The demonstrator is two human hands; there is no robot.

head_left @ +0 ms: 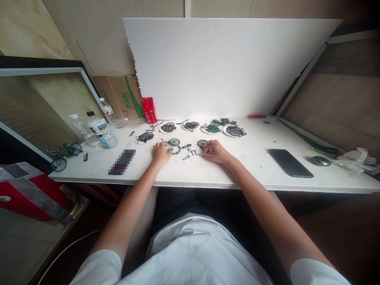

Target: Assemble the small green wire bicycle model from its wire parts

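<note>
My left hand [162, 153] rests on the white table with bent fingers closed at the near side of a partly built green model bicycle [175, 149], which has a dark spoked wheel. My right hand [216, 151] has its fingers curled at a small dark wheel [202, 143]; the fingers partly cover it. Between the hands lie a green bicycle part [186, 146] and several small loose pieces [192, 152]. Beyond them are white plates of dark wheels and parts [234, 131], and one plate of green parts [212, 128].
A finished model bicycle [65, 153] stands at the left edge near several plastic bottles [102, 130]. A red box [150, 110] and a cardboard carton [118, 95] are behind. On the right lie a black phone [291, 163], a mouse [321, 160] and crumpled tissue [356, 160]. A white board [231, 67] leans behind.
</note>
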